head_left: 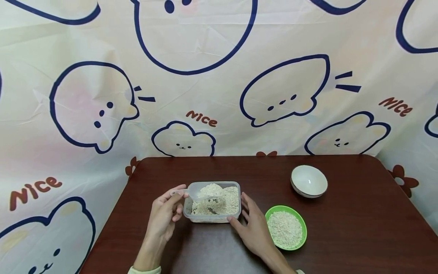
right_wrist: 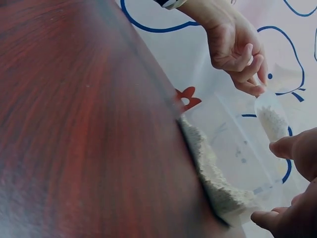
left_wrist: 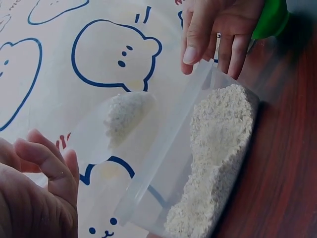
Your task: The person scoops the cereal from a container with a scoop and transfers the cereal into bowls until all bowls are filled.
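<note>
My left hand (head_left: 164,213) pinches the handle of a clear plastic scoop (head_left: 194,190) between thumb and fingers. A heap of pale oat-like flakes (head_left: 211,189) lies in the scoop, which is raised above the clear rectangular container (head_left: 212,219). More of these flakes (left_wrist: 218,129) cover the container's floor, heaped unevenly. At the container's right end is my right hand (head_left: 252,226), its thumb at the near corner and its fairly straight fingers along the side. In the right wrist view the scoop (right_wrist: 262,106) hangs from the left hand's fingertips.
Just right of my right hand stands a green bowl (head_left: 304,233) filled with similar pale flakes. A white bowl (head_left: 309,180) sits farther back on the right. The dark reddish-brown table (head_left: 342,228) ends at a patterned cloth backdrop (head_left: 226,95).
</note>
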Motion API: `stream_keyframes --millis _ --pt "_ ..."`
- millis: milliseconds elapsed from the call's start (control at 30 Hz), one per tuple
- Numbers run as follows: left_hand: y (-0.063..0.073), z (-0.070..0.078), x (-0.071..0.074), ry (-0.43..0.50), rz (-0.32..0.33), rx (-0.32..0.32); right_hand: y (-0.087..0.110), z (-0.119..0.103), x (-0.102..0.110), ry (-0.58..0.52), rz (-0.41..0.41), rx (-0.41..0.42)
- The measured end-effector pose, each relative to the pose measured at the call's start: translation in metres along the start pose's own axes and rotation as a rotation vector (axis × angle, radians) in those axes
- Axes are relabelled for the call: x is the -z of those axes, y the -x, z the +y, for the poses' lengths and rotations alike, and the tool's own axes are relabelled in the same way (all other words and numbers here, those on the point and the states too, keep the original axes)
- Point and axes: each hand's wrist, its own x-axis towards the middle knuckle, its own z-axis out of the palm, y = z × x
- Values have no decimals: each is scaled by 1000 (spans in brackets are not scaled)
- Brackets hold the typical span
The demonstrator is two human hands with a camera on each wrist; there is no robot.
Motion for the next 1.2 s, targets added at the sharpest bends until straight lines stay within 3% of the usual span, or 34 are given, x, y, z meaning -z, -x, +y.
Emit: stream_keyframes --millis 433,900,1200 --pt "-4 6 -16 11 -19 -38 -1 -14 17 1 20 14" --pt "-11 5 -51 82 -56 -43 -6 -15 57 95 11 -6" --pt "-17 0 -79 102 -100 -27 -5 -10 88 146 48 15"
